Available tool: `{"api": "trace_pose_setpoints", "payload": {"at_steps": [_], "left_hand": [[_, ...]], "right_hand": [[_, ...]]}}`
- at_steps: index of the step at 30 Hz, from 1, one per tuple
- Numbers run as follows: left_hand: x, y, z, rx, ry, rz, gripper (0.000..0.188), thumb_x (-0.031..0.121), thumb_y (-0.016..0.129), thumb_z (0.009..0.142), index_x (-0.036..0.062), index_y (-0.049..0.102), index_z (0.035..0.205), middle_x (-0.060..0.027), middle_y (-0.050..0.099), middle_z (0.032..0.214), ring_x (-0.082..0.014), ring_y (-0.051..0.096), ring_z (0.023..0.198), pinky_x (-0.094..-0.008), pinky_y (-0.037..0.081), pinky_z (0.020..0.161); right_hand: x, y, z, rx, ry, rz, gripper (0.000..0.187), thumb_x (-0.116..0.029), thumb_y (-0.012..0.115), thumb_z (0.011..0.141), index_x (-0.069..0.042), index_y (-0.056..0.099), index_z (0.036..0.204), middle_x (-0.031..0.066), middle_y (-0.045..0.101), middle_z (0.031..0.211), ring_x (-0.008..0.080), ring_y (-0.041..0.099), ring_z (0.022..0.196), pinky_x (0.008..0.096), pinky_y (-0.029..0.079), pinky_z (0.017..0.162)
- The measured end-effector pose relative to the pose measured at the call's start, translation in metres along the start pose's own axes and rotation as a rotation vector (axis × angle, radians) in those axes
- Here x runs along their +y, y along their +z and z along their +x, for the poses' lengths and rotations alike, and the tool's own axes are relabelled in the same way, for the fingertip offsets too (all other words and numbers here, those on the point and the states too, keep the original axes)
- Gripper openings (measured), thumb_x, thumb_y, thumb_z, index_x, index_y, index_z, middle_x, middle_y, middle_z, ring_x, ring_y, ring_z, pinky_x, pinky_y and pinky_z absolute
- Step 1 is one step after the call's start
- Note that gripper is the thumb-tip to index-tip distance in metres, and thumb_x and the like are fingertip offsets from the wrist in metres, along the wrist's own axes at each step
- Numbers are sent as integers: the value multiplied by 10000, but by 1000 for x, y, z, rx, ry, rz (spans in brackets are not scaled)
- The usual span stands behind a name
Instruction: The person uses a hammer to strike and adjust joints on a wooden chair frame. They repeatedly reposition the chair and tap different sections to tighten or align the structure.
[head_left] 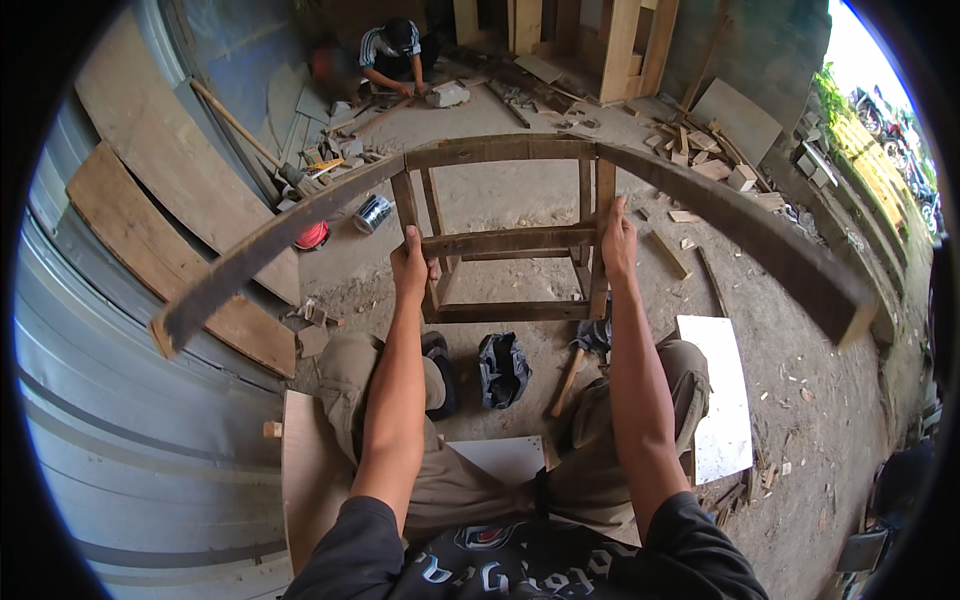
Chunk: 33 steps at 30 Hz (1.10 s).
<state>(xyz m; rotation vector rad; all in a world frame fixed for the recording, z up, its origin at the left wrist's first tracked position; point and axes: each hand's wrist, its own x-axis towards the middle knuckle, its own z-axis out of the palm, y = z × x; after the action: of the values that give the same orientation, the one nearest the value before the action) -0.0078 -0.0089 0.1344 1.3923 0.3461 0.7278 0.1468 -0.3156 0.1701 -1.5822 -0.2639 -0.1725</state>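
Observation:
A dark wooden frame (510,241) is held up in front of me over the floor, with uprights, crossbars and a long top bar reaching out to both sides. My left hand (410,266) is closed around its left upright, thumb pointing up. On the other side my right hand (619,243) grips the right upright, also thumb up. Below the frame, between my feet, lies a dark crumpled bag or pouch (503,371). A hammer-like tool with a wooden handle (568,383) rests beside it; its head is partly hidden.
Another person (392,60) crouches at the back among wood scraps. Plywood sheets (170,150) lean on the left metal wall (120,430). A tin can (372,214) and a red coil (313,236) sit at left. Offcuts (700,150) litter the right; a white board (712,400) is by my right knee.

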Motion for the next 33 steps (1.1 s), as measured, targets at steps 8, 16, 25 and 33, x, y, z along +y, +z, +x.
{"api": "trace_pose_setpoints", "payload": {"at_steps": [8,16,25,33], "left_hand": [[-12,-12,20,187,7,311,704,655,477,917,-39,583,869,-174,614,801,-269,612,738,-383,477,677],[38,-17,20,6,-182,-211,599,532,345,989,68,487,1341,-107,557,1311,-222,523,1225,-451,418,999],[86,27,-66,-308,413,448,227,251,600,941,35,668,923,-48,695,928,-171,644,882,-325,495,753],[201,55,34,-593,31,1555,777,700,437,894,-29,672,764,-214,684,885,-296,671,854,-445,506,737]], "right_hand": [[-49,32,-25,-81,-2,523,306,-333,627,958,-49,599,848,13,578,697,112,567,591,271,510,575],[-26,73,-17,6,-182,-210,546,-478,716,843,9,570,644,90,540,549,161,513,511,329,400,498],[-33,116,-38,83,-210,-476,491,-460,702,837,23,615,812,229,633,716,456,625,722,488,468,632],[20,136,-48,224,-242,-253,380,-346,721,854,17,613,893,221,637,717,387,651,687,437,467,600]]}}
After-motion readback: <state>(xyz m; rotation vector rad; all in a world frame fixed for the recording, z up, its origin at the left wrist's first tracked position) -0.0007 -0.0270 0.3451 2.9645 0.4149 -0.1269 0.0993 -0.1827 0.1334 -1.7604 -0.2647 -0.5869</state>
